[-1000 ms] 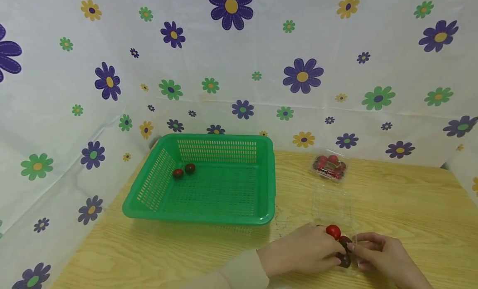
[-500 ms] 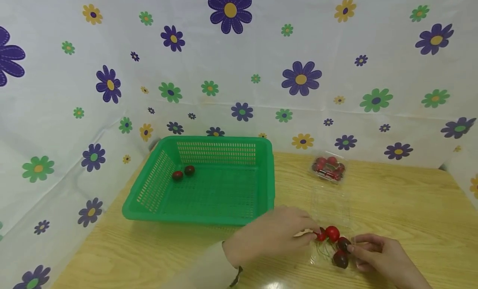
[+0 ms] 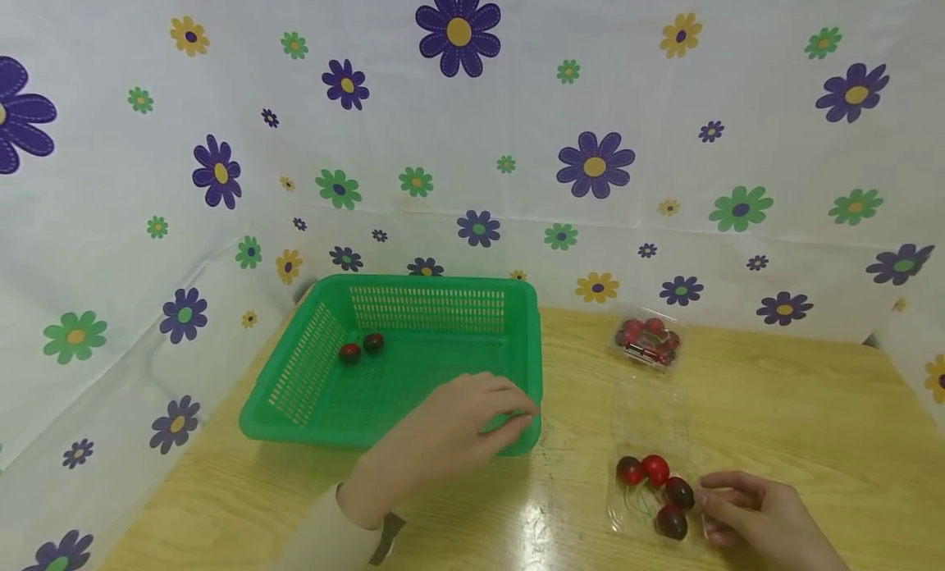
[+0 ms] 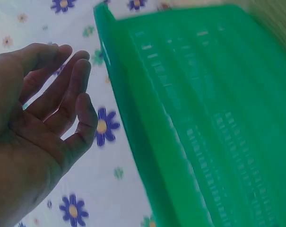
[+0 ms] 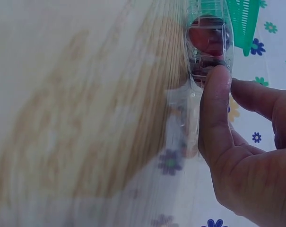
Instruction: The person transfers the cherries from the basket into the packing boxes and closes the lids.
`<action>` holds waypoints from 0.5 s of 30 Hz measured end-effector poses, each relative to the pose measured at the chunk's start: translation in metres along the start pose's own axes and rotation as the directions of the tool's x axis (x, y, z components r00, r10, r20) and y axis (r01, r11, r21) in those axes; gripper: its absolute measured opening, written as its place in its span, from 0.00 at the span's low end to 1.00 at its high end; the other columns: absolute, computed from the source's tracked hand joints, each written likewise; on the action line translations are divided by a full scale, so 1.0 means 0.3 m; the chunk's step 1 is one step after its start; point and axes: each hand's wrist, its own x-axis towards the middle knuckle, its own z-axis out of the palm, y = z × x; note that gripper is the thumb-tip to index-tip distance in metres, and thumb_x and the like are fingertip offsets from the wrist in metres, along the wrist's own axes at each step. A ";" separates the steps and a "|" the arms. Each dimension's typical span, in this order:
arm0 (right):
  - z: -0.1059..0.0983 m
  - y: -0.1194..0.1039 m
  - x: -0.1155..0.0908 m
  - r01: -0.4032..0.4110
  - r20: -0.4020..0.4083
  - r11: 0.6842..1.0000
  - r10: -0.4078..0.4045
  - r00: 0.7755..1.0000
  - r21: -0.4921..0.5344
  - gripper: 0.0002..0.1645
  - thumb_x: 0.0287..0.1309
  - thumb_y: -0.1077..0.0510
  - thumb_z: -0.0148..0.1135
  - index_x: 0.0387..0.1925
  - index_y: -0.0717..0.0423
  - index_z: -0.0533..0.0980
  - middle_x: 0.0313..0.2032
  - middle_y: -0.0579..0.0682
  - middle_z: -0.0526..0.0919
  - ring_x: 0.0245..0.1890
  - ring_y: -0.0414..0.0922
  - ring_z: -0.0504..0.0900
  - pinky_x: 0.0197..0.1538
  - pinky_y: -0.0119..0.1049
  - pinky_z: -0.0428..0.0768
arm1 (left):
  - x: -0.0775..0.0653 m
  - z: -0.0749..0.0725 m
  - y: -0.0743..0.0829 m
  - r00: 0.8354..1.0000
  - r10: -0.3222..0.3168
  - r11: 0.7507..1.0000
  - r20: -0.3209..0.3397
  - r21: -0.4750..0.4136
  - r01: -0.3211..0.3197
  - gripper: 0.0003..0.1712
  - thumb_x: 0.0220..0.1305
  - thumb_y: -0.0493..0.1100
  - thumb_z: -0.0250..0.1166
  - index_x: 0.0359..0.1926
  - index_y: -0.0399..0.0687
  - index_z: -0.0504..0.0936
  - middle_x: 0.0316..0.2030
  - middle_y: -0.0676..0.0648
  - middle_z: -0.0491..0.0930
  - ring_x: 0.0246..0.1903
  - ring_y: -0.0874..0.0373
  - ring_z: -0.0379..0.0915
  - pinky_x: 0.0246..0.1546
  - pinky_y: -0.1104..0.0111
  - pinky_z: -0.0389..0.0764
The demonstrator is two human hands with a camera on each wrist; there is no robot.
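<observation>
My right hand (image 3: 760,518) pinches the right edge of a clear plastic clamshell box (image 3: 618,513), which lies unfolded on the table. Several dark red cherries (image 3: 655,471) with thin stems lie in its near half. In the right wrist view, the thumb of the right hand (image 5: 247,156) presses the box wall beside a cherry (image 5: 208,35). My left hand (image 3: 458,419) hovers over the front right corner of a green basket (image 3: 435,281). Its fingers are loosely bent with nothing between them, as the left wrist view also shows.
Two dark cherries (image 3: 362,347) sit in the basket's back left part. A closed clear box of cherries (image 3: 648,341) stands farther back on the wooden table (image 3: 797,415). A white flowered cloth (image 3: 509,103) hangs behind and to the left.
My left hand has left a cherry at the box's left side and moved left to the basket's corner. The right hand has stayed at the box edge.
</observation>
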 end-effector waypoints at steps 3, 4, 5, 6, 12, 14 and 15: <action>0.004 0.000 0.002 -0.011 -0.006 1.000 0.011 1.000 0.013 0.23 0.70 0.62 0.61 0.60 0.74 0.72 0.34 0.50 0.88 0.32 0.45 0.88 0.37 0.36 0.88 | -0.037 -0.035 -0.030 0.998 -0.055 0.999 -0.016 0.002 0.055 0.08 0.71 0.41 0.66 0.47 0.49 0.88 0.44 0.54 0.88 0.46 0.61 0.84 0.49 0.68 0.84; 0.004 0.000 0.003 -0.012 -0.005 1.000 0.012 1.000 0.018 0.23 0.70 0.63 0.61 0.60 0.74 0.72 0.34 0.50 0.88 0.32 0.45 0.88 0.37 0.36 0.88 | -0.049 -0.045 -0.040 0.997 -0.070 0.997 -0.018 0.009 0.070 0.08 0.70 0.41 0.66 0.47 0.50 0.88 0.44 0.55 0.88 0.46 0.61 0.84 0.49 0.68 0.84; 0.005 0.000 0.004 -0.014 -0.006 1.000 0.014 1.000 0.023 0.23 0.70 0.63 0.61 0.60 0.74 0.72 0.34 0.50 0.88 0.32 0.45 0.88 0.37 0.36 0.88 | -0.060 -0.056 -0.050 0.996 -0.086 0.996 -0.019 0.013 0.086 0.07 0.70 0.41 0.66 0.46 0.50 0.88 0.44 0.55 0.88 0.46 0.61 0.84 0.49 0.67 0.84; 0.005 0.000 0.004 -0.015 -0.003 0.999 0.015 1.000 0.029 0.23 0.70 0.63 0.60 0.60 0.74 0.72 0.34 0.50 0.88 0.32 0.45 0.88 0.37 0.36 0.88 | -0.071 -0.065 -0.060 0.995 -0.097 0.995 -0.021 0.025 0.098 0.07 0.70 0.41 0.66 0.46 0.50 0.88 0.44 0.55 0.88 0.46 0.61 0.84 0.48 0.67 0.84; 0.001 0.000 0.003 -0.008 0.008 1.000 0.008 1.000 0.027 0.22 0.70 0.64 0.60 0.60 0.75 0.72 0.34 0.49 0.88 0.32 0.45 0.87 0.37 0.36 0.88 | -0.126 -0.124 -0.100 0.988 -0.156 0.985 -0.024 0.071 0.157 0.08 0.68 0.40 0.67 0.47 0.51 0.88 0.44 0.55 0.89 0.45 0.61 0.84 0.46 0.66 0.85; 0.005 -0.002 0.005 -0.010 0.005 1.000 0.010 1.000 0.025 0.23 0.70 0.63 0.61 0.60 0.74 0.72 0.34 0.49 0.88 0.32 0.45 0.87 0.37 0.36 0.88 | -0.141 -0.147 -0.108 0.985 -0.173 0.982 -0.019 0.078 0.174 0.09 0.68 0.40 0.67 0.47 0.51 0.88 0.43 0.55 0.89 0.44 0.61 0.84 0.46 0.66 0.85; 0.007 -0.003 0.006 -0.011 0.003 1.000 0.011 1.000 0.023 0.23 0.70 0.63 0.61 0.60 0.74 0.72 0.33 0.50 0.88 0.32 0.45 0.87 0.37 0.36 0.88 | -0.147 -0.158 -0.111 0.983 -0.181 0.980 -0.017 0.083 0.182 0.09 0.68 0.40 0.67 0.47 0.51 0.88 0.42 0.56 0.88 0.44 0.62 0.84 0.46 0.66 0.85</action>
